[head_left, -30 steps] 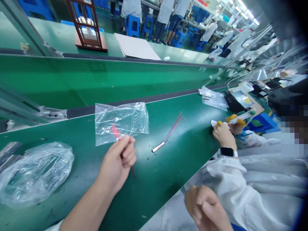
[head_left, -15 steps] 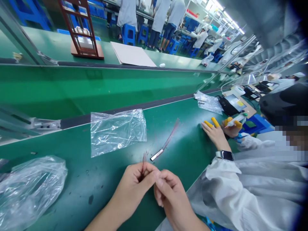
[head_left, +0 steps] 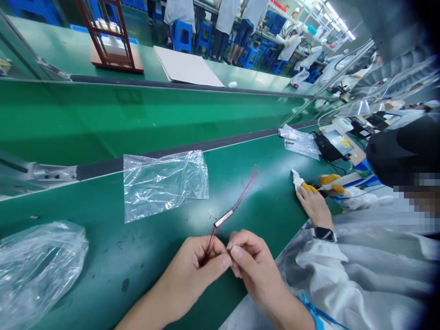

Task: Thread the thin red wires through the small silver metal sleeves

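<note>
A bundle of thin red wires (head_left: 210,242) sticks up out of my left hand (head_left: 202,268), whose fingers are closed round it. My right hand (head_left: 252,256) is beside it, thumb and fingers pinched together close to my left fingertips. Whatever lies between its fingertips is too small to make out. Just beyond my hands, a small white strip with dark edges (head_left: 223,219) lies on the green table (head_left: 165,238). More thin reddish wires (head_left: 244,189) run from its far end. The tips of the held wires overlap the strip's near end in the view.
A clear plastic bag (head_left: 167,183) lies flat ahead, and a crumpled one (head_left: 44,270) at the left. On the right, a co-worker's hand (head_left: 314,204) with yellow finger covers presses a white cloth. A brown frame stand (head_left: 113,46) and pale board (head_left: 189,66) sit on the far bench.
My right hand has shifted slightly right, its fingers parting a little from my left. The held wires lean further right. The co-worker's hand now has a white cloth under its fingers.
</note>
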Motion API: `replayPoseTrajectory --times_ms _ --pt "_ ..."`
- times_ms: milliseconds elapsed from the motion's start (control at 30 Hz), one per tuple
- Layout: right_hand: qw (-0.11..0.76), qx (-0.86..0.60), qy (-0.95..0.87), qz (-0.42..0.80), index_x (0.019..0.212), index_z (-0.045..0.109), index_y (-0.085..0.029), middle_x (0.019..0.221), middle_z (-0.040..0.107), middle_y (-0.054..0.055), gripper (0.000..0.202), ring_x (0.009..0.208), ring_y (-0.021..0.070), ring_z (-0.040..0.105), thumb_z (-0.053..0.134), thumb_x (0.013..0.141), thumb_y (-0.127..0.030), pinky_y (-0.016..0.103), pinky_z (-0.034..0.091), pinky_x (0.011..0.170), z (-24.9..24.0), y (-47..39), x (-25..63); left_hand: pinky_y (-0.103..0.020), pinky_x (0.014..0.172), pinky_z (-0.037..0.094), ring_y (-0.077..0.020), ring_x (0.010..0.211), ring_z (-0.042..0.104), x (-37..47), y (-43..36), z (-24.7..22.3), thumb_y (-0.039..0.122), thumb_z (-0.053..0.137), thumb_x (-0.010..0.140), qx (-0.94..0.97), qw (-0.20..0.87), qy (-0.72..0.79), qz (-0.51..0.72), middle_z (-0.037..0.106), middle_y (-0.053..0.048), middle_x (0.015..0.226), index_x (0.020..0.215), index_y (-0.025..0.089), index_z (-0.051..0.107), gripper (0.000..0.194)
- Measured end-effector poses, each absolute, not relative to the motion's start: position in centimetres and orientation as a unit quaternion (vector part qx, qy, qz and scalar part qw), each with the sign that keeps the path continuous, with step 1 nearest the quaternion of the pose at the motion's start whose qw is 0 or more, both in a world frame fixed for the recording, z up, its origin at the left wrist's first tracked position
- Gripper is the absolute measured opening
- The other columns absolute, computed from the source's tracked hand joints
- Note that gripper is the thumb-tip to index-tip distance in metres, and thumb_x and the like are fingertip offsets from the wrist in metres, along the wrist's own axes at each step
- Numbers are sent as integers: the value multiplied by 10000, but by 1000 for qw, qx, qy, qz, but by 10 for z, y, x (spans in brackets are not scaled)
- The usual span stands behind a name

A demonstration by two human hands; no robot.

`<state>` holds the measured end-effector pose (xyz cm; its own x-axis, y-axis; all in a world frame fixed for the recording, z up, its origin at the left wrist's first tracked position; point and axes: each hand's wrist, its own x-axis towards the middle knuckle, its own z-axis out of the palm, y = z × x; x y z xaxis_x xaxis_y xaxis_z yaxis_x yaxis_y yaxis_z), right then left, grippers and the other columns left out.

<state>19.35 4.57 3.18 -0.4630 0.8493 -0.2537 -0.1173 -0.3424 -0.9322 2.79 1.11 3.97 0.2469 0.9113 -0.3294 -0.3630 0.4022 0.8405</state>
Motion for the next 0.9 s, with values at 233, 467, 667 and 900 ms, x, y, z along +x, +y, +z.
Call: replayPoseTrajectory --times_ms 233,467,667,900 --pt "344 -366 -528 685 898 747 -251 656 530 -39 100 541 92 430 728 898 -349 225 333 510 39 44 194 -263 505 216 -115 541 241 24 14 44 427 662 824 315 723 441 428 328 62 573 624 199 536 328" --pt "340 -448 -647 515 838 703 -212 662 577 -8 141 541 119 484 650 937 -298 246 375 496 37 62 204 -251 446 158 -97 482 227 17 18 36 556 653 832 246 684 504 468 302 63 522 721 177 689 397" --pt "315 -509 -685 415 860 687 -206 654 556 -16 139 512 118 492 602 951 -266 249 386 474 16 77 205 -222 421 210 -74 463 214 5 25 34 505 727 795 46 670 487 559 316 55 511 677 177 692 350" --pt "293 -506 -716 381 858 684 -204 662 573 -14 118 511 116 508 600 940 -190 250 383 470 19 73 197 -195 400 245 -61 451 224 5 24 36 474 786 742 -12 673 472 569 307 56 497 652 175 701 323"
